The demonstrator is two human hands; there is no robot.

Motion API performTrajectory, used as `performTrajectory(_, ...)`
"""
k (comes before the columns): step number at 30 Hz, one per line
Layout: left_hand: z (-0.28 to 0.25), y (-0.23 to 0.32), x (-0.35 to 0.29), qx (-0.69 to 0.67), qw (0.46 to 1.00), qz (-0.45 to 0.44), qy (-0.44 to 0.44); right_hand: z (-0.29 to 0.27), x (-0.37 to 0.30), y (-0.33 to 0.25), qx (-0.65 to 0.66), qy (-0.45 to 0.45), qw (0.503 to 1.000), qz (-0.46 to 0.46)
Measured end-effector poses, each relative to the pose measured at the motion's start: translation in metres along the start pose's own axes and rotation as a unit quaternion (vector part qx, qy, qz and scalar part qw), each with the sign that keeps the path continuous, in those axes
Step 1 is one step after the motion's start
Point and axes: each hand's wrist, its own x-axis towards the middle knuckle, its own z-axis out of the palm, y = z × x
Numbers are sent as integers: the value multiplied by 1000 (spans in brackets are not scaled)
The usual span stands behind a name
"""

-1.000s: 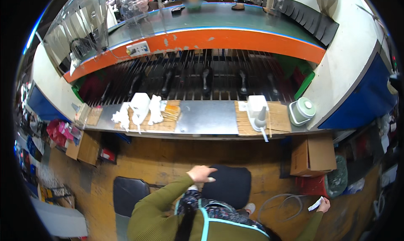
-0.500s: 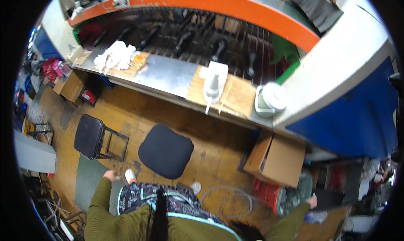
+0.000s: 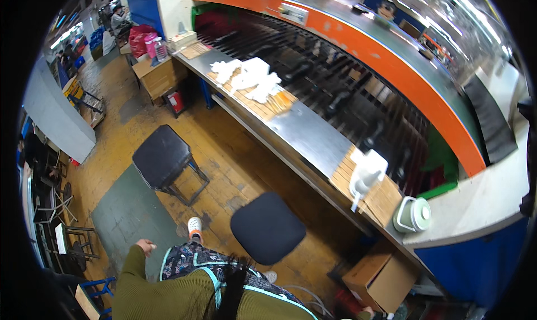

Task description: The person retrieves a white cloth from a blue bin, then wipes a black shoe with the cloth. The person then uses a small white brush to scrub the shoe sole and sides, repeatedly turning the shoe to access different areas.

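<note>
Worn floor (image 3: 211,207), left hand (image 3: 146,247) now farther from rounded seat (image 3: 268,228), right hand (image 3: 367,313) low, both grips unclear

A brown cardboard box (image 3: 391,278) stands below the metal counter (image 3: 307,131), near the right hand (image 3: 367,313).

The left hand (image 3: 146,246) hangs loosely curled out leftward, while the right hand (image 3: 367,312) barely shows.

An olive-green knit top (image 3: 159,295) and a dark, multicolour-flecked cloth apron (image 3: 180,263) trimmed in pale turquoise contrast with a yellow-brown floor (image 3: 238,158), flat grey-green mat (image 3: 131,208), brown cardboard box (image 3: 394,278), rounded black padded seat (image 3: 268,227) and long orange beam (image 3: 386,65).
</note>
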Motion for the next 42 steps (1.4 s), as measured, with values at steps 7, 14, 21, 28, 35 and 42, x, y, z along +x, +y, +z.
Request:
performTrajectory(7, -86, -14, 111, 41, 998, -32, -30, 308, -168, 17, -354, -199, 906, -122)
performTrajectory(14, -239, 88, 231, 3, 970, 157, 184, 484, -314, -59, -294, -343, 890, 67)
performTrajectory(21, -276, 414, 231, -140, 901, 375, 166, 489, -335, -112, -332, -181, 919, -108)
performTrajectory(28, -270, 620, 269, -191, 811, 539, 120, 602, -393, -284, -178, -378, 829, -373)
performTrajectory(35, -301, 774, 245, -68, 796, 566, 203, 690, -640, -516, -109, -545, 679, -481)
performTrajectory(42, -298, 870, 315, 56, 824, 558, 77, 881, -706, -529, -147, -403, 716, -550)
